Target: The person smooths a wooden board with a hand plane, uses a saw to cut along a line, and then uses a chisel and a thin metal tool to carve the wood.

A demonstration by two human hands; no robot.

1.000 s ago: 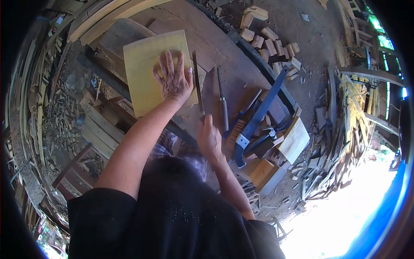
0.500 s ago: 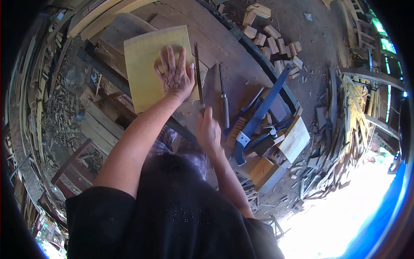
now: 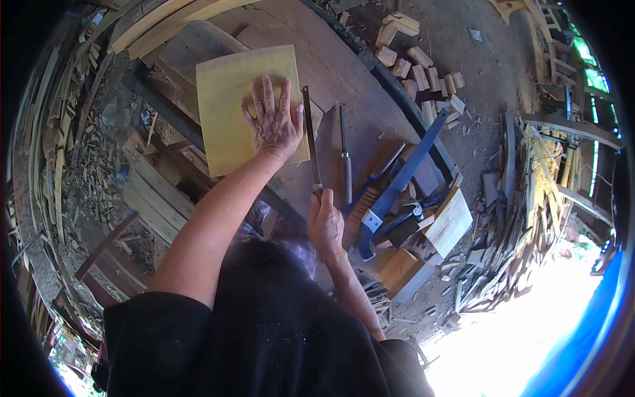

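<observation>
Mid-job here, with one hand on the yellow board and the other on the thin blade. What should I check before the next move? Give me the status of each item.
1. Left hand flat on the yellow board, pinning it: ok.
2. Right hand closed around the handle of the thin blade: ok.
3. Blade lined up along the board's right edge: ok.
4. Left hand clear of the blade: probably not ok; its thumb side lies right beside it.
5. Blade edge biting into the wood: cannot tell, too small to see.
6. Chisel and blue saw lying to the right, apart from the blade: ok.
</observation>
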